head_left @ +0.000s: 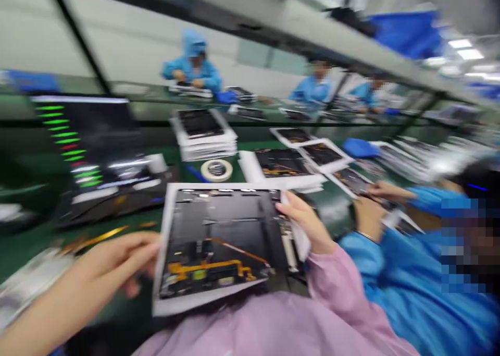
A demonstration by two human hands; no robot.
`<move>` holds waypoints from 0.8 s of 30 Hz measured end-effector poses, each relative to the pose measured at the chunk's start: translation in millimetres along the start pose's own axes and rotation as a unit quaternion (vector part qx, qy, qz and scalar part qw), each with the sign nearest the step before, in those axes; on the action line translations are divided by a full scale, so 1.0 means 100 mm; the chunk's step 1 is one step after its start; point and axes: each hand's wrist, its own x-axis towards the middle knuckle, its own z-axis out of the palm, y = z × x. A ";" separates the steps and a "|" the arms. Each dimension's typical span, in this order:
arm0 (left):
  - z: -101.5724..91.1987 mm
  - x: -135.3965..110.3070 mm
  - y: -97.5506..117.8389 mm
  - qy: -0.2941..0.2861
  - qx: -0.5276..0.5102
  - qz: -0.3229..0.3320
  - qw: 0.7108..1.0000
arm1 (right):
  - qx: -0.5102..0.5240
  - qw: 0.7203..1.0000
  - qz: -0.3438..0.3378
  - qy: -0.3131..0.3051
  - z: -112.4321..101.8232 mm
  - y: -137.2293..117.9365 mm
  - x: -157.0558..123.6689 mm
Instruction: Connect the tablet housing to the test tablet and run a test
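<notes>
The left hand (117, 259) is closed on the left edge of a white tray (219, 244), with the thumb laid on the rim and the fingers tucked under it. The right hand (308, 223) is closed on the right edge of the same tray, with the fingers curled over the rim and a pink sleeve (332, 288) reaching down from the wrist. The tray is held up between the two hands, tilted toward the camera, just above the green tabletop (31, 241). A dark flat panel (226, 231) with a yellow strip near its lower edge is seen lying in the tray. Behind the tray, a roll of tape (216, 169) is seen on the tabletop. Beyond the roll, a stack of white trays (203, 134) is piled up. More trays with dark panels (285, 166) are spread to the right of it. To the left, a dark screen (89, 147) with green and red bars is stood on the tabletop. On the right, a co-worker in a blue coat (398, 283) is seated just beside the pink sleeve, and that person's hands (375, 202) are laid on another tray. Further back, more people in blue coats (193, 66) are seen across the line. The whole picture is blurred, so small parts cannot be told.
</notes>
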 end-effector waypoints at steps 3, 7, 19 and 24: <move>-0.22 -0.11 -0.31 0.165 0.092 -0.031 0.982 | 0.027 0.993 0.106 -0.051 0.06 0.15 0.17; -0.35 0.16 -0.46 0.161 0.270 0.051 0.948 | 0.023 0.983 0.140 -0.113 0.33 0.25 0.33; -0.43 0.52 -0.34 -0.057 -0.100 0.029 0.993 | -0.405 0.910 -0.060 -0.066 0.91 0.23 0.53; -0.29 0.51 -0.42 -0.176 -0.153 -0.004 0.973 | -0.440 0.838 -0.251 -0.201 1.45 0.02 0.50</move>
